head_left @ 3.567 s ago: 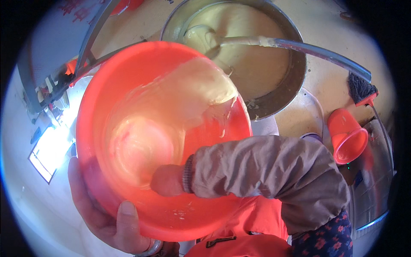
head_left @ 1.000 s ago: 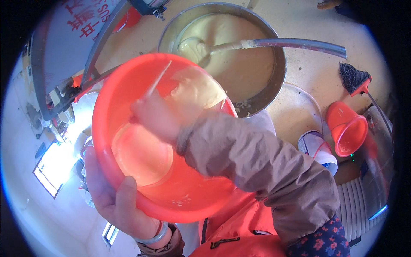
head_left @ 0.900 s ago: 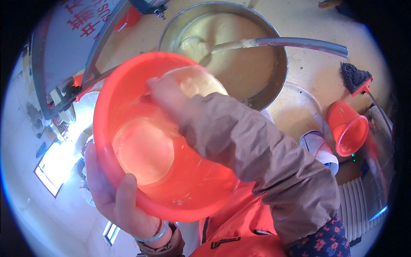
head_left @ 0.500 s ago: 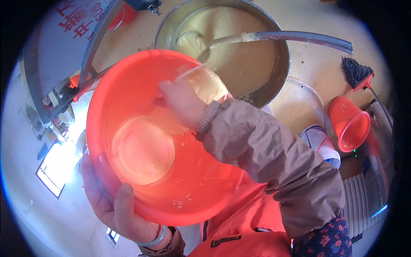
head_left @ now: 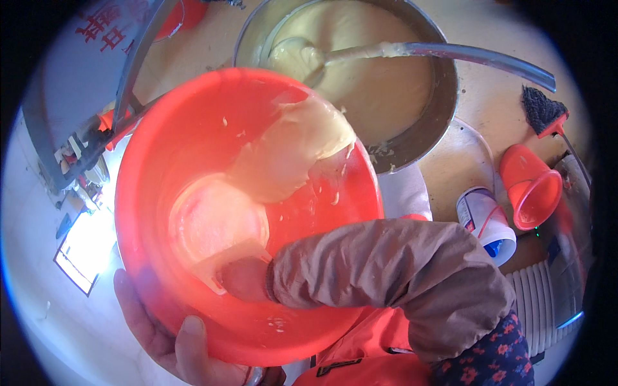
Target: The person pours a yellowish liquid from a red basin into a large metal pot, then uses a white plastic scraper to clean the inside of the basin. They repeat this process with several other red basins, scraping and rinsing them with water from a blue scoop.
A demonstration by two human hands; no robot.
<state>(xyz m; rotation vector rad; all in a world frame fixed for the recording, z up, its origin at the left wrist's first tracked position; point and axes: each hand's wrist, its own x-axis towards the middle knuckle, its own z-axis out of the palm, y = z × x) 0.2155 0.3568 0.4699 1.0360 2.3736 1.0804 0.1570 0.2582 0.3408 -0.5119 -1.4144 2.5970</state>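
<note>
Now, left to right: left hand [head_left: 183,347] is clamped on the near rim of the orange basin [head_left: 161,148], thumb over the edge, holding it tipped toward the far side. Grip hasn't shifted over the last seconds.

What has changed: half a second ago the right hand [head_left: 241,280] was up at the far rim; it's now pulled back to the near inner wall, fingers closed on a pale flat scraper [head_left: 222,262]. Most of the hand sits behind the brown sleeve [head_left: 386,283], so I can't tell how tight the grip is.

Batter lump [head_left: 290,151] now sits gathered against the far-right rim, hanging at the lip. Basin floor shows mostly scraped, thin film and flecks left.

So: bulk is collected at the edge, well apart from the scraper, right above the steel pot [head_left: 444,96] of batter with its ladle [head_left: 450,55].

Far right: orange funnel [head_left: 531,186], white tub [head_left: 486,222].
</note>
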